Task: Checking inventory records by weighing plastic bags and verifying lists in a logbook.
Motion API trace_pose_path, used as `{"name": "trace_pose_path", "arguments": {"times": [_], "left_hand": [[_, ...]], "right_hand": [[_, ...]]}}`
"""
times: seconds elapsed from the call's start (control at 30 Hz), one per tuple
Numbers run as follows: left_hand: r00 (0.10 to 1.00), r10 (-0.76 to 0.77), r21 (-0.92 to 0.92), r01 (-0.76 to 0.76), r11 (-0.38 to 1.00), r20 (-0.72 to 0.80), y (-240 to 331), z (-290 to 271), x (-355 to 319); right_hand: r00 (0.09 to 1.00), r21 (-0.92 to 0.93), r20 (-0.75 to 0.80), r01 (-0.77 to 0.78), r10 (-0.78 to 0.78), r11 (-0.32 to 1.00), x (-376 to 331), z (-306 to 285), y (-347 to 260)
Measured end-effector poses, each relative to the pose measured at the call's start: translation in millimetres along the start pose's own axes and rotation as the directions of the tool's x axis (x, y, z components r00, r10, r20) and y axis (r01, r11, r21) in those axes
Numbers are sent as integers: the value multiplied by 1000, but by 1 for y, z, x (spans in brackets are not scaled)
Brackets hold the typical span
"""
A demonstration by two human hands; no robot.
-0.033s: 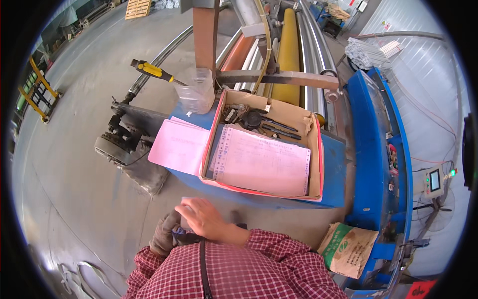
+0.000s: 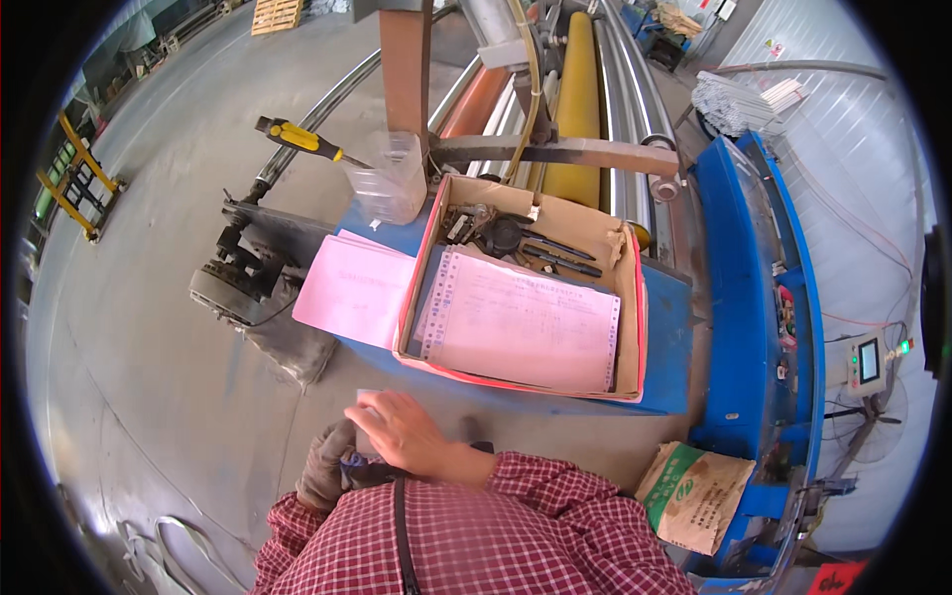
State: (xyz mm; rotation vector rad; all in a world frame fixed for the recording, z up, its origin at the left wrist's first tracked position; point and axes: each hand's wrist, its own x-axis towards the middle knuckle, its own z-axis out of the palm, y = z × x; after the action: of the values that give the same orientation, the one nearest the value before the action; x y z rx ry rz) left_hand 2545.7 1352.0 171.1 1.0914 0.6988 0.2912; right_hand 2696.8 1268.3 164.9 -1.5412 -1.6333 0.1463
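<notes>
Close in front of my body, my two hands are together. A grey-brown work glove covers my left hand (image 2: 325,466), its fingers curled around something dark that I cannot make out. Over it lies my bare right hand (image 2: 405,432), fingers bent and held together, with a small pale edge showing at the fingertips. What sits between the hands is mostly hidden. Just beyond them is an open cardboard box (image 2: 516,382) with a red rim. Inside lie printed pink forms (image 2: 526,322), black pens (image 2: 560,260) and a round black item (image 2: 501,238).
More pink sheets (image 2: 352,288) lie left of the box on the blue surface (image 2: 664,327). Behind them a yellow-handled screwdriver (image 2: 302,139) leans out of a clear plastic container (image 2: 395,193). Machine rollers (image 2: 575,109) stand beyond. A paper sack (image 2: 694,496) lies at right, beside a blue frame (image 2: 734,297).
</notes>
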Motion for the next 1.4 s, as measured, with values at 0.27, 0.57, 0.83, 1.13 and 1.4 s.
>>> {"name": "trace_pose_path", "arguments": {"times": [0.27,0.57,0.83,1.13,1.4], "left_hand": [[957,-155,-377,53,925,-244,-2,31,-3],[913,12,-242,-120,963,-407,-9,35,3],[851,168,-140,-270,953,-497,-4,36,0],[870,175,-167,-278,946,-461,-5,39,0],[832,293,-65,-364,929,-471,11,36,1]], "right_hand": [[997,204,-43,-60,70,977,6,1,27],[991,367,-33,-111,132,924,-7,-5,39],[963,447,156,-266,219,854,-1,-12,41],[958,493,214,-276,192,825,6,-17,38],[964,781,172,-10,-200,625,51,-128,-15]]}}
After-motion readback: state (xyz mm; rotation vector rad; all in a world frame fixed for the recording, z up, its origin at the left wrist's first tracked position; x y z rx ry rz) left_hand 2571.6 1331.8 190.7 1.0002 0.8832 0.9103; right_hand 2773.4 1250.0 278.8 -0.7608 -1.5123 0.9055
